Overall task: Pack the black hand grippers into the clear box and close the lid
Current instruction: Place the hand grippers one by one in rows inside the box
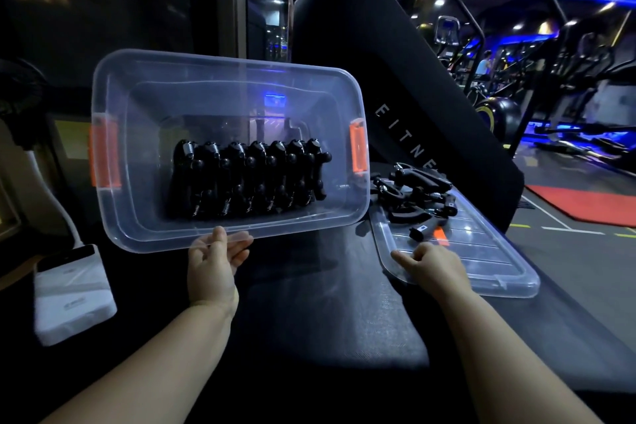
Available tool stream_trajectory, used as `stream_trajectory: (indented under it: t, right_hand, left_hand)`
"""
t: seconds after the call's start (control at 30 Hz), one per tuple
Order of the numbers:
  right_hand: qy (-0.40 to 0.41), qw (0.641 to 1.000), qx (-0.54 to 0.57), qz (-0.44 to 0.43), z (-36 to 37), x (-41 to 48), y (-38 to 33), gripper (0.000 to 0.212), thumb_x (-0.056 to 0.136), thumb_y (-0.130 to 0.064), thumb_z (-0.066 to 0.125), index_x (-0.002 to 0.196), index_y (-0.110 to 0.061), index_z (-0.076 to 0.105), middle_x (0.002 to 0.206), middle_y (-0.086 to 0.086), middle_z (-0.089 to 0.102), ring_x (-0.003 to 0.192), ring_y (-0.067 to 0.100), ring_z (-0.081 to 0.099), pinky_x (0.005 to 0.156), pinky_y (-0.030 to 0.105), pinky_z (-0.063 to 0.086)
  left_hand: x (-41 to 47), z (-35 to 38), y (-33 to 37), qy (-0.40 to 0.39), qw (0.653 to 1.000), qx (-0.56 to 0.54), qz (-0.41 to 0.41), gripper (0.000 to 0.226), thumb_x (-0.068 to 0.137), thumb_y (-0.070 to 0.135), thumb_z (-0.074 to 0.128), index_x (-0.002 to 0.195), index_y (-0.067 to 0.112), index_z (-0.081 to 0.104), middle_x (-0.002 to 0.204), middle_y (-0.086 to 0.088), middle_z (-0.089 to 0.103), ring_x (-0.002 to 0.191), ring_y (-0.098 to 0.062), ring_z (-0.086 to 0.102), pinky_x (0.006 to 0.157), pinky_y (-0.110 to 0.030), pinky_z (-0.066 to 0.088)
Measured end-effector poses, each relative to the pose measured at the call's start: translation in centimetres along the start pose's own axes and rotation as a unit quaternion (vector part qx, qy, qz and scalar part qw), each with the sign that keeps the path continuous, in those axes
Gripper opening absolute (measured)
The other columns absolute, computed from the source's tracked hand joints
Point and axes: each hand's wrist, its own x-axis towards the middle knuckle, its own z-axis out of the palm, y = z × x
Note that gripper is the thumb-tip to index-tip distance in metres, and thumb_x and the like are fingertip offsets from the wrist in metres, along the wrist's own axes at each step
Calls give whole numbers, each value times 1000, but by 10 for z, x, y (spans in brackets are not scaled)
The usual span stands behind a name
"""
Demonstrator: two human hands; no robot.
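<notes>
the left grip (213, 262) holds the clear box (137, 162) by the middle of its near long rim, thumb curled over the top of the rim and fingers showing through the plastic beneath it. the box is tipped up, its open mouth facing the camera, and its near edge is lifted above the black padded bench (327, 303). inside, a row of black hand grippers (247, 179) stands packed side by side along the lower wall, with silver springs showing at their tops and bottoms. an orange latch (105, 155) sits on the left end of the box and a second orange latch (358, 148) on the right end.

just right of the box, the clear lid (481, 251) lies flat on the bench. a loose pile of hand grippers (413, 189) rests on the lid's far end, with a small orange piece (440, 236) near them. the right grip (432, 263) rests on the lid's near left corner, knuckles up, fingers curled under and the forefinger stretched left along the edge; whether it pinches the lid or only lies on it, i cannot tell.

a folded white towel (74, 303) lies at the bench's left. an upright black pad (395, 79) with white lettering rises behind the box.
</notes>
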Motion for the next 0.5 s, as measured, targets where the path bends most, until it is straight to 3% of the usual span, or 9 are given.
stream_trajectory:
  t: [0.5]
  right_hand:
    - [-12,1000,0,-3,-11,-35,7,52,80,-70,53,68,-19,55,75,-1,61,80,23,58,63,31,41]
  left_hand:
    - [0,-1,-1,-3,1000,0,-3,12,100,25,43,91,20,48,65,2,72,66,-9,69,67,-24,52]
